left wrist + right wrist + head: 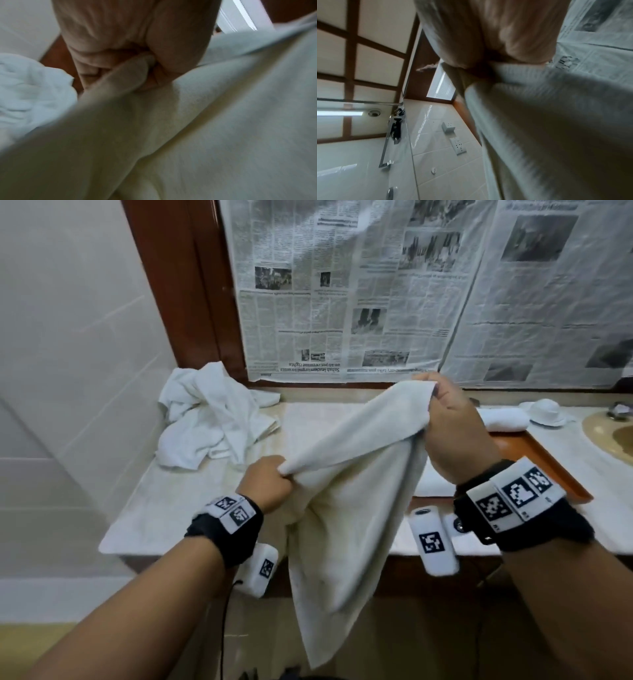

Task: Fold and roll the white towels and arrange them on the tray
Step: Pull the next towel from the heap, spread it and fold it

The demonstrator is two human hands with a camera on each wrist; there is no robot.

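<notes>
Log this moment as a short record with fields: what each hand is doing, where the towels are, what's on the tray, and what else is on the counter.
left hand: grips one bunched edge of the held towel
right hand: raised higher, grips another edge of it
held towel: unfolded, hanging below the counter's front edge
towel pile: crumpled, back left of the counter
tray: orange-brown, right of the hands
rolled towel: at the tray's far end
sink: far right
newspaper: covers the wall behind
</notes>
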